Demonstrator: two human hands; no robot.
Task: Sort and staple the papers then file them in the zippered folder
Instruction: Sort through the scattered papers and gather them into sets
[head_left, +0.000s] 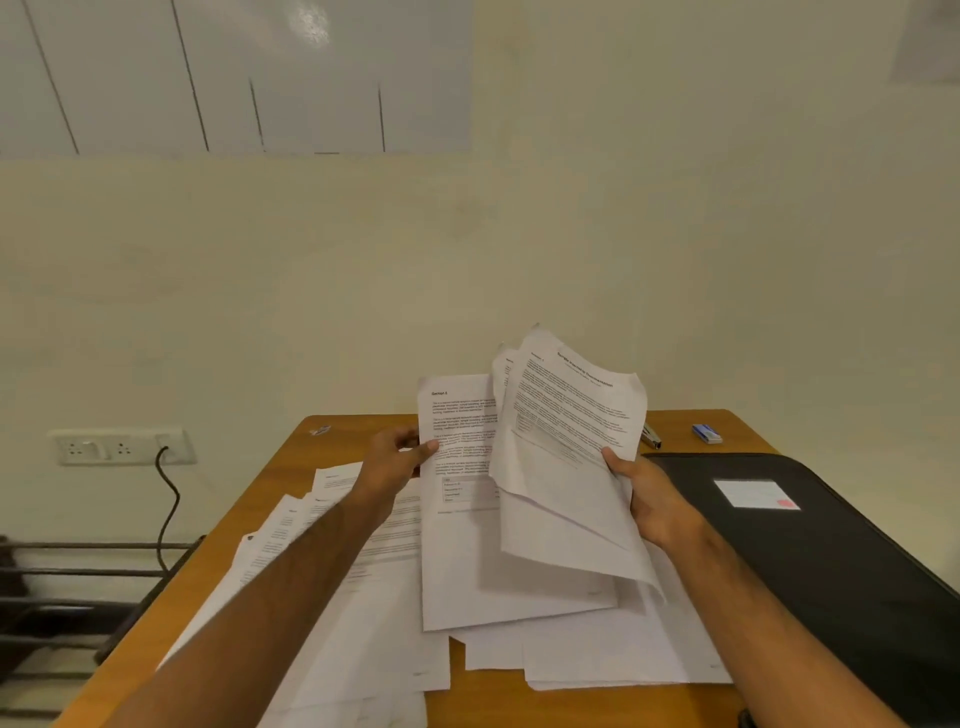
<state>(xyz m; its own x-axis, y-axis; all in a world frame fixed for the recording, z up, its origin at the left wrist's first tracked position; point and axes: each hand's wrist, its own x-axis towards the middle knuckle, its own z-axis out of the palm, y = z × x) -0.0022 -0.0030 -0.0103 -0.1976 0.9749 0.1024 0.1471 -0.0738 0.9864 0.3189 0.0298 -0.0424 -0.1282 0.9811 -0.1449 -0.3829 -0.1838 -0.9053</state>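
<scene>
- A single printed sheet (457, 447) is raised off the counter (291, 462), its left edge pinched by the left hand (392, 460) — thumb on the printed face, the other fingers (402, 441) curled behind it.
- A loose sheaf of printed pages (571, 431) stands just right of that sheet and overlaps its right edge; the right hand (652, 499) grips the sheaf at its right edge, thumb across the front, the other fingers hidden behind the paper.
- The sheaf fans apart at its top and sags at its lower corners.
- Beneath both hands more papers (363, 597) lie spread flat over the counter in overlapping layers, the left ones fanned toward the near left corner.
- A black zippered folder (810, 551) lies closed on the right side of the counter, beside the right forearm, a pale label on its cover.
- At the far edge, behind the sheaf, part of a stapler (650, 436) shows — and right of it a small blue box (706, 433).
- A wall socket plate (122, 446) with a dark cable sits left of the counter.
</scene>
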